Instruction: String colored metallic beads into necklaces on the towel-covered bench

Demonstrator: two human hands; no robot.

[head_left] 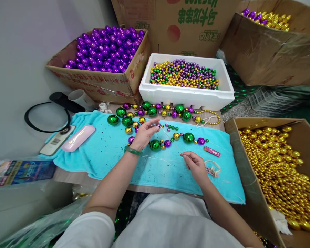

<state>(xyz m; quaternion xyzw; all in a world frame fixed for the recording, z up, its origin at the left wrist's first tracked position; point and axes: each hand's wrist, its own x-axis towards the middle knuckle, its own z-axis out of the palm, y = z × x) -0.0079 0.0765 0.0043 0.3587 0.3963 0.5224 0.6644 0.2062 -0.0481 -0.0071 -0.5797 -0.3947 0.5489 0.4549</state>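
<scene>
My left hand [146, 132], with a green bangle at the wrist, is above the towel, thumb and fingers pinched together on a thin clear thread [172, 142]. The thread slants down to my right hand [195, 165], whose thumb and forefinger are closed on its other end. Small purple and green beads [172, 127] are just beyond the left fingertips; whether any sit on the thread is unclear. Below them, a string of green, purple and gold beads [188, 137] lies across the towel, partly hidden by my left hand. A longer beaded strand [152, 111] lies farther back.
A turquoise towel [105, 162] covers the table. Behind stand a carton of purple beads [135, 74] and a white foam box [186, 93]; a carton of gold beads [258, 179] is at right. A pink case [79, 138], a phone [50, 144] and a small pink packet [212, 151] lie on the towel.
</scene>
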